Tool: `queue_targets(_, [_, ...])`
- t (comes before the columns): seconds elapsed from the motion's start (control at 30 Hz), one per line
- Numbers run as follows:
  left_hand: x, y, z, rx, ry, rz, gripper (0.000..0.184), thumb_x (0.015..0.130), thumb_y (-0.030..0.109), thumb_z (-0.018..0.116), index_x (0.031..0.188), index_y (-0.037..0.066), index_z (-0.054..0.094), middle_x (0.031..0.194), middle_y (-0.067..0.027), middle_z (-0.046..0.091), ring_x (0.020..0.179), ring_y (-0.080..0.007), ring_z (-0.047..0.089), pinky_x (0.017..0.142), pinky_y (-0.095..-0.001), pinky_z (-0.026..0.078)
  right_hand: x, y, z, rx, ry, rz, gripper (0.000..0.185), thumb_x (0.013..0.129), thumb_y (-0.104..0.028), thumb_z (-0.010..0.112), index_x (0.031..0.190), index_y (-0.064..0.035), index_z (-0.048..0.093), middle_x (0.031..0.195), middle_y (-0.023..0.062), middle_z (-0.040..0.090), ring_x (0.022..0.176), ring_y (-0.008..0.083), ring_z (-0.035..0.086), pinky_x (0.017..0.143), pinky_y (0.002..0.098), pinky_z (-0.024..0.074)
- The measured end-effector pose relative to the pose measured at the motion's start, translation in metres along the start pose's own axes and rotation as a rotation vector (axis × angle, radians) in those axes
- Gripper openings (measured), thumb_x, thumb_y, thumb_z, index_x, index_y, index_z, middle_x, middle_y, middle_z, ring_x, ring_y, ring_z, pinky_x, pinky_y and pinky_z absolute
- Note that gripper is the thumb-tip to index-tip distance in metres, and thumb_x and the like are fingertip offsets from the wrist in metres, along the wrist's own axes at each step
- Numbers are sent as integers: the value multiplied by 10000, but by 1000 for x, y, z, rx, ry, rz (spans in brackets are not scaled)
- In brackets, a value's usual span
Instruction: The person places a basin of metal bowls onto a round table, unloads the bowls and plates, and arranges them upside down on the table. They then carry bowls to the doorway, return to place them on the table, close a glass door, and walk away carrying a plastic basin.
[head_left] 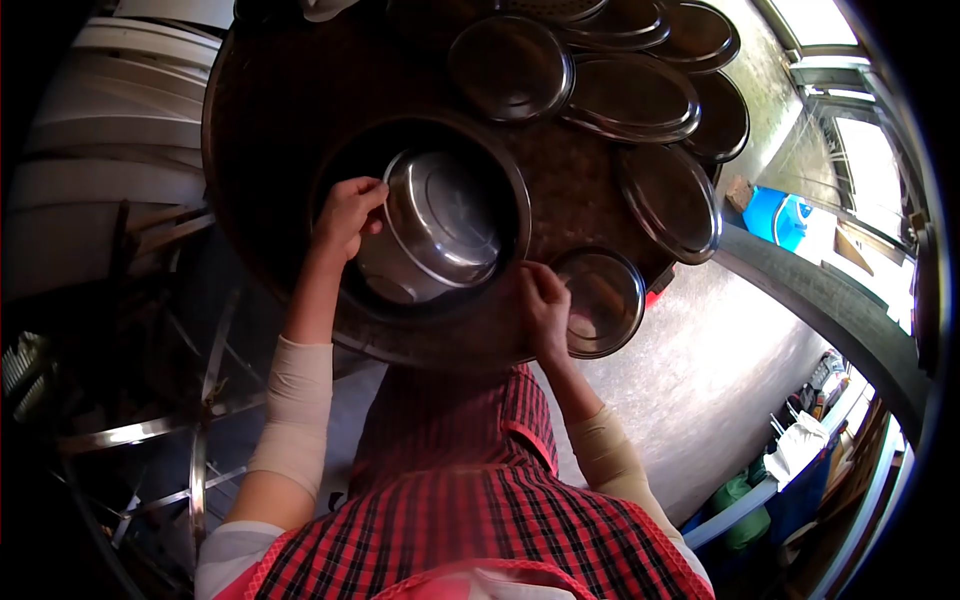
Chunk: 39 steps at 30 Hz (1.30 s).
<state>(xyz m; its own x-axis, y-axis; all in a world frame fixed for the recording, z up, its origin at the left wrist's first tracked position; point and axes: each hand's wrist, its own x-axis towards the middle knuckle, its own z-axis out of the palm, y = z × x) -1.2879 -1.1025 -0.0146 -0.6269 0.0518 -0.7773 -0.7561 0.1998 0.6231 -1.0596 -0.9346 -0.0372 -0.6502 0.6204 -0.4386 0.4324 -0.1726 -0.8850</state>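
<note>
"What's the biggest thing there?"

"A round, dark brown bench (565, 190), right in front of the person in the checked apron (440, 525)."

"And on it?"

"A wide, deep basin (523, 205) with a dark inside, near the person's side of the bench."

"Where's the steel bowl (450, 215)?"

"Inside that basin, tilted over, with its shiny round base showing."

"Anything around it?"

"Shallow steel dishes, some overlapping, along the bench's right and far side. An oval dish (670, 203) lies at the right edge, and a smaller round dish (600, 302) sits nearer the person."

"And the hands?"

"The left hand (347, 215) has thumb and fingers pinched together on the bowl's left rim. The right hand (545, 302) is half curled just beside the basin, overlapping the round dish's left edge in view; I can't tell whether it grips anything."
</note>
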Motion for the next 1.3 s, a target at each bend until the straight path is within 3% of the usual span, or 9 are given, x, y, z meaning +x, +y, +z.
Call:
queue_targets(0.03, [-3,-3,1,-91,-15,-36,220,830,174,528,948,-8,561,840,-91,579,709,-148,555,538,-254,485,-6,-19,3,11,-37,31,119,734,-40,558,847,-12,582,796,117,595,728,247,577,653,328,450])
queue_targets(0.1, [-10,-11,4,-271,-48,-104,222,829,178,527,943,-9,563,836,-92,583,709,-149,558,533,-254,488,-9,-29,13,-338,2,-405,154,689,-20,588,842,-37,590,822,107,586,750,269,565,670,347,449])
queue_targets(0.17, [-13,-20,10,-340,-134,-126,237,839,186,501,972,-4,553,889,-109,587,737,-185,574,603,-288,524,-6,-39,19,-478,-59,-608,187,657,-11,609,837,-61,598,849,93,580,773,277,556,680,362,447])
queue_targets(0.3, [-24,-36,27,-383,-253,66,217,848,156,483,993,5,545,910,-100,586,774,-178,570,647,-278,512,-1,-56,25,-423,-235,-624,190,644,-24,616,822,-88,606,867,75,579,788,272,552,669,380,440])
queue_targets(0.5, [-44,-38,48,-365,-393,142,220,851,156,480,1001,7,539,918,-98,582,790,-176,563,667,-277,498,9,-92,30,-415,-146,-571,99,649,-61,633,728,-70,573,729,79,563,708,267,561,574,339,448])
queue_targets(0.67, [-53,-39,55,-343,-426,193,222,852,156,477,1008,8,535,926,-97,578,804,-174,558,684,-276,487,11,-84,34,-273,-138,-340,59,656,-71,612,679,-45,565,672,82,545,621,266,562,548,339,450])
queue_targets(0.87, [-59,-39,58,-329,-433,222,224,854,155,473,1016,10,529,934,-95,574,820,-172,552,704,-275,474,11,-92,30,-180,-250,-344,155,673,-74,606,812,-5,598,751,109,585,705,212,598,613,289,463])
queue_targets(1.07, [-61,-40,58,-324,-439,246,227,857,155,470,1025,12,523,943,-93,569,836,-170,546,725,-274,461,12,-96,30,-377,-177,-499,154,649,-114,575,781,-35,571,726,124,567,683,310,566,574,348,453])
queue_targets(1.3, [-60,-36,52,-335,-455,263,231,859,155,466,1034,14,516,953,-91,564,855,-168,539,748,-273,445,9,-99,32,-740,-142,-574,239,626,-110,576,859,-60,564,781,98,559,705,280,531,604,341,447])
